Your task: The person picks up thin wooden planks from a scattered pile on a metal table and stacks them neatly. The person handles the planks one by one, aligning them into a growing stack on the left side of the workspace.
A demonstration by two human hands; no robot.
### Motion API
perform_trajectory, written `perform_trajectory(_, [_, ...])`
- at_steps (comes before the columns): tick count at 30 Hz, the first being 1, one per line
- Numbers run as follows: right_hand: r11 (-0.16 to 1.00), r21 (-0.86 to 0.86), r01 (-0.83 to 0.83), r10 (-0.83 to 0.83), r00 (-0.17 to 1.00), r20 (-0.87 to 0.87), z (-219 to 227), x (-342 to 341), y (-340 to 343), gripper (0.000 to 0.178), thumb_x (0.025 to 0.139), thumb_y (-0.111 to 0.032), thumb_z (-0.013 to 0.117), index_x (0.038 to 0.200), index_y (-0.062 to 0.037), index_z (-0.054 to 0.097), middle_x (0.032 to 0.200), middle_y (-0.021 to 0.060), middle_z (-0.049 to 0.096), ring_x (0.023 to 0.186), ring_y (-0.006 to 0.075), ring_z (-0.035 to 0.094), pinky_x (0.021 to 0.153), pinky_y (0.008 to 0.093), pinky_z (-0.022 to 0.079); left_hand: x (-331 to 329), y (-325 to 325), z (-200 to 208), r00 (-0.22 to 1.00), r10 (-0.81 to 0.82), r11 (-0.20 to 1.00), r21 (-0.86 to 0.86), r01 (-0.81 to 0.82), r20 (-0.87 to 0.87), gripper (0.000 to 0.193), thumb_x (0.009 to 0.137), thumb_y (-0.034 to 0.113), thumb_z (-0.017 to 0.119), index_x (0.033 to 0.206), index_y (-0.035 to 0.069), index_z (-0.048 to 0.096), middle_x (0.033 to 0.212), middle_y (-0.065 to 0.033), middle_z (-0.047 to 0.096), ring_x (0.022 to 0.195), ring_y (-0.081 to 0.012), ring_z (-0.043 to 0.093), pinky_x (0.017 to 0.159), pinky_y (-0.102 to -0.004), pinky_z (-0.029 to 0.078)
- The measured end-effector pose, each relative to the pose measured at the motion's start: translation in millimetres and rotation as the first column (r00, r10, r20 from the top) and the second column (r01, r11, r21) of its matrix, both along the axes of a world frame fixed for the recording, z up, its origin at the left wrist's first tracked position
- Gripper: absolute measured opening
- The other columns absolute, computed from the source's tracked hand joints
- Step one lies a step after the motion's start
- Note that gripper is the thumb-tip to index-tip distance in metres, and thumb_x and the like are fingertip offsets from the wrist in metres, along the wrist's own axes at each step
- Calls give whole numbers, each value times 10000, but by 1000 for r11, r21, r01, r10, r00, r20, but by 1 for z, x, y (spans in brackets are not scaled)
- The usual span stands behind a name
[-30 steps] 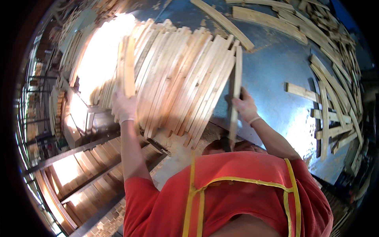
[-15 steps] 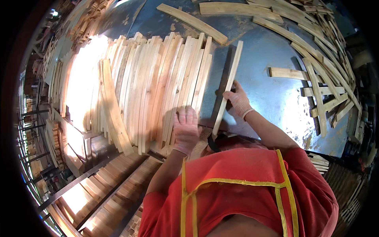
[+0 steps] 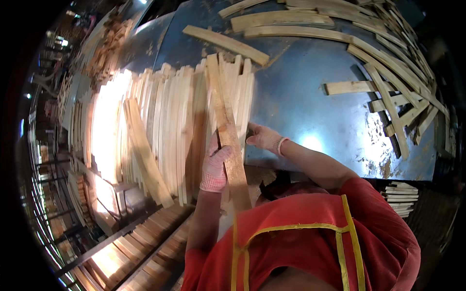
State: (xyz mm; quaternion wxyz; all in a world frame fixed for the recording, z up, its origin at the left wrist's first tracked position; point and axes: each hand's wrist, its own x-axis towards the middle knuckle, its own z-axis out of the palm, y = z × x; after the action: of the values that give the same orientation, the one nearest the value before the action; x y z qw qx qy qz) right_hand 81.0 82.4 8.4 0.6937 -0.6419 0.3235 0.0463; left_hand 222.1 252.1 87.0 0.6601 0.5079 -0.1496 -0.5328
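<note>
My left hand (image 3: 216, 167), in a pale pinkish work glove, is closed around a long wooden board (image 3: 224, 114). The board lies at a slant over a row of upright-edged wooden strips (image 3: 167, 128), its wide, brownish face up and its near end by my body. My right hand (image 3: 266, 137), also gloved, is at the right side of the row. Its thumb and forefinger are apart, with the fingertips at or against the outermost strip. The other fingers are mostly hidden. Another loose board (image 3: 145, 150) lies slantwise over the row's left part.
The row stands on a blue metal table (image 3: 296, 106). A single board (image 3: 225, 44) lies beyond it, and a jumble of boards (image 3: 388, 63) covers the far right. Stacked wood pieces (image 3: 141, 250) sit in a dark-framed rack at lower left; more strips (image 3: 400, 199) are below the table's right.
The board upright in my right hand is gone from there. My left hand, flat on the row before, now grips a board. My right hand has moved left to the row's edge.
</note>
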Motion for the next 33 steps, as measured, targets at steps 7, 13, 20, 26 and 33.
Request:
perform_trajectory(7, [688,645,332,-583,783,219,45,-133,7,584,962,-168,782,1490,-74,551,1125,73,700,985,176,676,901,341,563,-101,-124,-7,975,-184,983,3,185,128,630,989,15,631,1592,-19,453,1396,-61,646,1254,-202,616,1145,-348,462])
perform_trajectory(13, [438,703,561,-841,532,99,48,-276,-14,477,934,-120,777,1363,-47,583,1057,82,691,950,190,679,829,359,588,-200,-223,-47,725,-567,824,271,498,391,679,985,160,715,1577,-62,466,1488,-127,623,1318,-203,611,1133,-338,467])
perform_trajectory(20, [443,281,851,-885,466,-17,37,-407,-35,621,872,-123,781,1458,-16,609,1236,133,733,1139,248,677,1011,357,529,-304,-232,-89,-446,-488,740,627,245,750,833,897,478,760,1577,73,499,1604,-184,487,1504,-393,419,1227,-508,374])
perform_trajectory(26, [163,-143,976,-538,209,817,182,-487,-332,374,1032,-257,662,1296,6,624,1164,129,717,1072,250,683,963,400,558,-351,-205,-80,-510,-533,690,696,200,675,809,898,489,751,1573,119,502,1599,-147,481,1505,-354,409,1225,-503,365])
perform_trajectory(33, [209,-882,422,-485,828,282,45,-446,-189,916,798,-316,838,1577,-29,448,1511,262,553,1396,431,532,1164,514,436,-368,-118,-71,-170,-645,715,667,207,745,737,935,429,712,1557,85,517,1607,-149,490,1461,-362,478,1204,-495,396])
